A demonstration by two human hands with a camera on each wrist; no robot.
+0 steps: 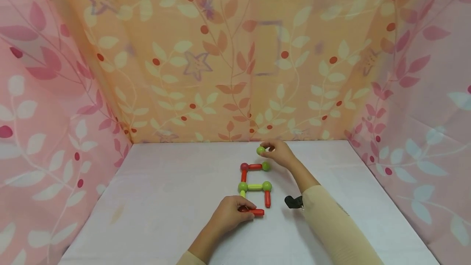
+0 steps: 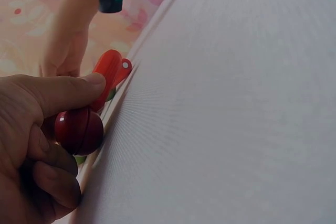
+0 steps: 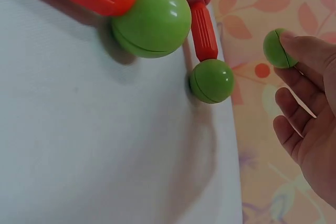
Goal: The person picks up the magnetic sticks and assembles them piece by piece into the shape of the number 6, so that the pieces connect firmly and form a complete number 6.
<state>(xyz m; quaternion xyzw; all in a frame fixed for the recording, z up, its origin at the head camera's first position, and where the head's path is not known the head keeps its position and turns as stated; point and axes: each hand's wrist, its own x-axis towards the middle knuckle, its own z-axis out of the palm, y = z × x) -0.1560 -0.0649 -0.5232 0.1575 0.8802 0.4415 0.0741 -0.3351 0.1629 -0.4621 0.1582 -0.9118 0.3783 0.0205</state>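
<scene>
My right hand (image 1: 281,153) pinches a loose green ball (image 1: 261,150) between thumb and fingertips, beyond the top of a figure made of rods and balls. In the right wrist view this held ball (image 3: 279,49) shows a seam line. At the figure's near end my left hand (image 1: 231,212) pinches a red rod (image 1: 259,212), its thumb along the rod. A dark red ball (image 2: 79,131) sits at that rod's end, partly covered by fingers in the head view. Within the figure are a green ball (image 1: 265,166), a yellow-green rod (image 1: 254,187) and a red rod (image 1: 267,199).
The figure lies on a white-covered table (image 1: 165,183). A patterned orange cloth (image 1: 228,52) hangs behind, with pink cloths at both sides. A black device (image 1: 293,202) juts from the right sleeve, over the table right of the figure.
</scene>
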